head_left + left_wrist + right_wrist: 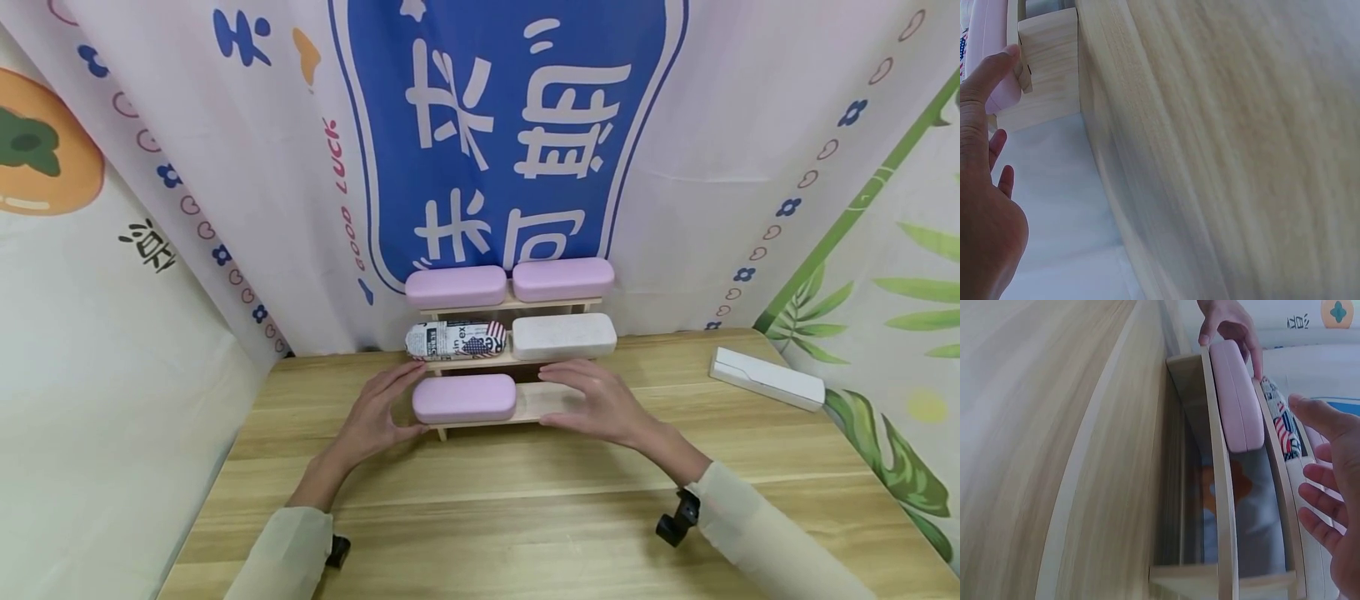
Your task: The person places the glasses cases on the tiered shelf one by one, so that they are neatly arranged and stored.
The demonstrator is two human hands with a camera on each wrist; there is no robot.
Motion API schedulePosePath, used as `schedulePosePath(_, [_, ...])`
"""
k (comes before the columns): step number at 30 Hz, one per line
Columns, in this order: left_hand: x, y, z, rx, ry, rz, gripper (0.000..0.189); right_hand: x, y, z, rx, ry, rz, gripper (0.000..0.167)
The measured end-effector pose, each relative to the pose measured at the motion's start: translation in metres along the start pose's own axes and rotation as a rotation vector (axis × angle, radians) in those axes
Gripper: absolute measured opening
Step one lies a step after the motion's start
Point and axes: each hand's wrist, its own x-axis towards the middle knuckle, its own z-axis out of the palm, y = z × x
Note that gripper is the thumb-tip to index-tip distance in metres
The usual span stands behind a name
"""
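A three-step wooden stand [540, 400] holds several glasses cases. On its lowest step, at the left, lies a pink glasses case [464, 398]. Behind it on the middle step are a newspaper-print case [456, 340] and a white case [564, 336]. Two pink cases, a left one [456, 287] and a right one [563, 279], lie on the top step. My left hand [378, 417] touches the stand's left end, its thumb at the lowest step's front edge and its fingers spread toward the middle step. My right hand [600, 404] hovers with parted fingers near the lowest step's right part, holding nothing.
A long white box [767, 378] lies on the wooden table [525, 517] toward the right. A printed curtain [660, 208] hangs right behind the stand, with pale cloth [97, 375] along the left side.
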Motion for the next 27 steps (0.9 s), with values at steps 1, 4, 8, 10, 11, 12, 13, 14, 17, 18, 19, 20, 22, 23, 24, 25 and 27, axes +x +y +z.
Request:
schedulePosePath(1, [0.0, 0.0, 0.0, 0.0, 0.0, 0.001, 0.11, -0.002, 0.002, -0.002, 0.0, 0.005, -0.008, 0.064])
schedulePosePath(4, [0.001, 0.0, -0.001, -0.007, -0.003, -0.002, 0.11, -0.008, 0.008, -0.007, 0.001, 0.016, -0.011, 0.065])
schedulePosePath(8, [0.003, 0.0, -0.001, -0.014, -0.012, -0.01, 0.11, -0.016, 0.015, -0.015, 0.002, 0.018, 0.008, 0.066])
schedulePosePath(10, [0.003, -0.001, -0.001, -0.013, -0.014, -0.012, 0.11, -0.02, 0.018, -0.019, 0.003, 0.017, 0.012, 0.066])
schedulePosePath(11, [0.003, 0.0, -0.002, -0.01, -0.015, -0.013, 0.11, -0.023, 0.02, -0.021, 0.003, 0.017, 0.016, 0.066])
schedulePosePath(12, [0.003, -0.001, -0.001, -0.008, -0.015, -0.014, 0.109, -0.024, 0.021, -0.023, 0.001, 0.018, 0.019, 0.066])
schedulePosePath(13, [0.002, -0.001, -0.001, -0.005, -0.015, -0.013, 0.109, -0.026, 0.022, -0.025, -0.003, 0.018, 0.022, 0.067])
schedulePosePath(14, [0.002, -0.001, -0.001, -0.004, -0.016, -0.013, 0.109, -0.028, 0.024, -0.027, -0.009, 0.014, 0.027, 0.068])
schedulePosePath(17, [0.002, 0.0, -0.001, 0.003, -0.014, -0.009, 0.109, -0.033, 0.029, -0.034, -0.022, 0.008, 0.04, 0.07])
schedulePosePath(18, [0.001, -0.001, -0.001, 0.006, -0.011, -0.005, 0.109, -0.034, 0.03, -0.036, -0.023, 0.006, 0.043, 0.071])
schedulePosePath(19, [0.001, -0.001, -0.001, 0.005, -0.01, -0.004, 0.11, -0.036, 0.032, -0.038, -0.024, 0.005, 0.046, 0.071])
schedulePosePath(20, [0.001, 0.0, -0.001, 0.004, -0.01, -0.006, 0.11, -0.038, 0.034, -0.04, -0.02, 0.004, 0.05, 0.071])
schedulePosePath(22, [0.0, 0.0, -0.001, 0.002, -0.008, -0.004, 0.11, -0.04, 0.038, -0.044, -0.015, 0.004, 0.059, 0.07])
schedulePosePath(23, [0.0, 0.0, -0.001, 0.0, -0.007, -0.004, 0.111, -0.042, 0.04, -0.045, -0.011, 0.006, 0.065, 0.068])
schedulePosePath(24, [0.0, 0.0, -0.001, 0.0, -0.007, -0.004, 0.111, -0.044, 0.043, -0.047, -0.015, 0.01, 0.069, 0.067])
schedulePosePath(25, [0.0, 0.0, -0.001, -0.001, -0.008, -0.006, 0.111, -0.045, 0.046, -0.048, -0.018, 0.015, 0.074, 0.067])
schedulePosePath(27, [-0.001, 0.0, 0.0, 0.006, -0.004, -0.001, 0.111, -0.049, 0.051, -0.051, -0.027, 0.023, 0.089, 0.066])
